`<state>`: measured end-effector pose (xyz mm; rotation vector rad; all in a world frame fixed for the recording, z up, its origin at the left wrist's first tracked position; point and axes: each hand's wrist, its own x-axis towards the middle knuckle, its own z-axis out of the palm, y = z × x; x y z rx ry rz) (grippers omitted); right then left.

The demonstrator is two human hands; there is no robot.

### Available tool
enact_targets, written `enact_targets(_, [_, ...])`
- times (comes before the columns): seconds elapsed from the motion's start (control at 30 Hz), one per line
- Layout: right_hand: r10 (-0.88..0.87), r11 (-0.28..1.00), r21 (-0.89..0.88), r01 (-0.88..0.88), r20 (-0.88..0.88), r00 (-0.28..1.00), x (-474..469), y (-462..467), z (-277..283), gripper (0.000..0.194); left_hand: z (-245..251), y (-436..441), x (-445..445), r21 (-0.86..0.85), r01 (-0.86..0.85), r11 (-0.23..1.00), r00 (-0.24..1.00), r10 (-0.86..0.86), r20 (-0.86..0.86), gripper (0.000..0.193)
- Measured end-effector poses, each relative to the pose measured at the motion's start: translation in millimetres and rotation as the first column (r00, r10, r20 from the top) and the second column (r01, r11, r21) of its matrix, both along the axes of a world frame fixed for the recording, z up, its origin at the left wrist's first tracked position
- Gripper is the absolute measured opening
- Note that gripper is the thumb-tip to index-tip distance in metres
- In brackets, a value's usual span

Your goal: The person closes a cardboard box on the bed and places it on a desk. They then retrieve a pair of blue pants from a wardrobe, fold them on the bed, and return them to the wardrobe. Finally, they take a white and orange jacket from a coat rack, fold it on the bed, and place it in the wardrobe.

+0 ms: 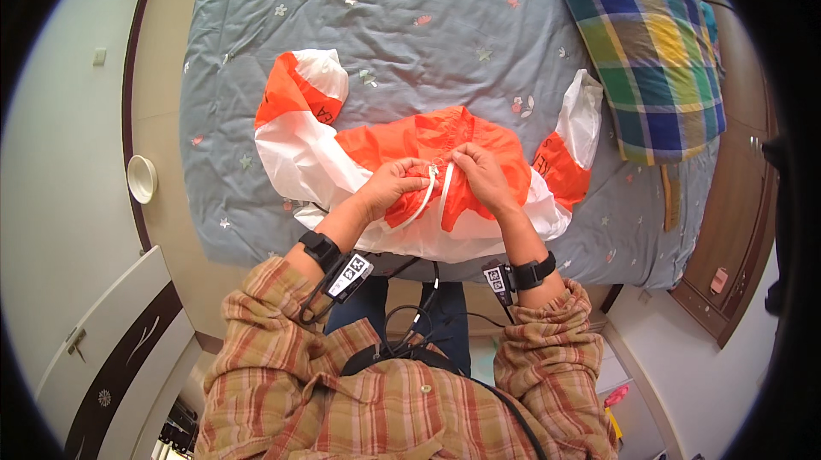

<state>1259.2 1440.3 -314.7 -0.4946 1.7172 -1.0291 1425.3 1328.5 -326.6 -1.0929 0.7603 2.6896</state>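
An orange and white hooded jacket point(308, 152) of thin fabric lies on the bed before me, its sleeves spread to both sides. My left hand point(399, 185) pinches one white front edge near its top, at a small metal zipper pull point(433, 171). Just to the right, my right hand point(480, 171) grips the other white zipper edge point(447, 194) between thumb and fingers. The two edges hang apart below my fingertips. Beyond my hands the gathered orange hood point(462, 126) lies bunched. Dark writing marks both sleeves.
A patterned grey-blue sheet point(385, 30) covers the bed. At the far right rests a plaid pillow point(654, 62), with a wooden strip point(671, 197) below it. To the left are a white bowl point(142, 179) and a white door point(122, 332). Black cables point(410, 332) hang by my waist.
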Motion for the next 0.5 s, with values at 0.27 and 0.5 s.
enact_targets(0.27, [0.023,0.994,-0.109,0.023,0.403,0.915,9.8,20.5,-3.9,0.009,-9.1,4.9,2.4,-0.021,-0.058,0.998,0.998,0.058,-0.023,0.027])
enact_targets(0.5, [0.042,0.993,-0.113,0.01,0.445,0.895,8.1,16.4,-2.6,0.012,-12.0,8.7,4.4,-0.011,-0.053,0.999,0.998,0.052,-0.019,0.029])
